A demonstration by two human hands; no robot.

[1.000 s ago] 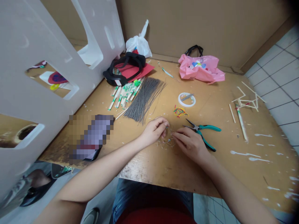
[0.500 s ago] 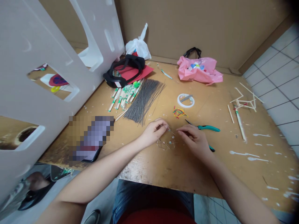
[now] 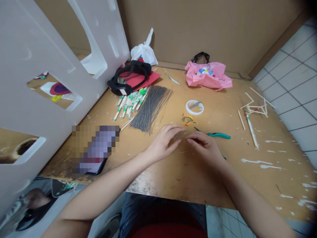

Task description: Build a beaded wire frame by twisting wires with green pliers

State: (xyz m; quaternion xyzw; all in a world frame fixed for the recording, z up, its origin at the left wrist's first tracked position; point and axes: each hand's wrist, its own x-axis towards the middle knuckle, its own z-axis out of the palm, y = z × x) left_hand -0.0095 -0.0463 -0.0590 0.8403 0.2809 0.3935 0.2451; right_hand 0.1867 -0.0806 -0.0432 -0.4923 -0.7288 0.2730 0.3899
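Note:
My left hand hovers over the middle of the table, thumb and fingers apart, beside a faint thin wire between the two hands. My right hand faces it, thumb and fingertips pinched together on the wire's end; the wire is hard to make out. Pliers with teal handles lie on the table, partly hidden behind my right hand. Just beyond the fingers is a small tangle of coloured wires, yellow, red and green.
A white ring with short grey pieces lies farther back. Left are a bundle of grey wires, wrapped chopsticks, a black headset and a phone. A pink bag stands behind; a stick frame lies right.
My left fingers have opened from a pinch and reach farther right, towards my right hand. The looped wire with clear beads below the hands no longer shows. The view has shifted slightly.

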